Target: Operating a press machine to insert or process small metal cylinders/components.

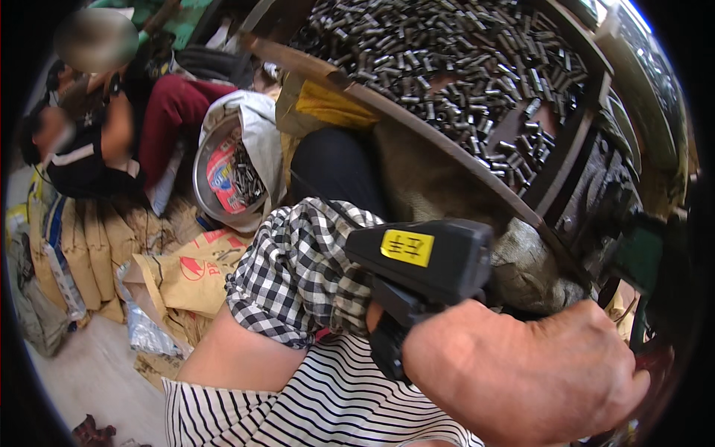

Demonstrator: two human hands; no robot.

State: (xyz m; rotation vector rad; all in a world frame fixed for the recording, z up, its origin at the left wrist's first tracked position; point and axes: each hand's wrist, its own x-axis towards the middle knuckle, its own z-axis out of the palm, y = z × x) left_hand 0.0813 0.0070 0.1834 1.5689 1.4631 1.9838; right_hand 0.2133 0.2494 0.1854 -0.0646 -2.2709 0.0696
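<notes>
My left hand (pixel 521 372) reaches across to the lower right, its back toward me. The knuckles are bent and the fingers look curled, mostly hidden behind the hand; what they hold, if anything, is out of sight. A dark red thing (pixel 659 376) shows just beyond the fingers, too blurred to name. On the wrist sits a black strapped device (pixel 424 257) with a yellow label. A black-and-white checked sleeve cover (pixel 298 272) wraps the forearm. My right hand is not in view.
A wood-edged tray (pixel 417 123) at the top holds many small metal cylinders (pixel 447 67). Left of it, a metal basin (pixel 199 182) contains more metal parts. Brown paper sacks (pixel 194 279) lie at left near a seated person (pixel 97 141). Dark green machinery (pixel 637 253) stands at right.
</notes>
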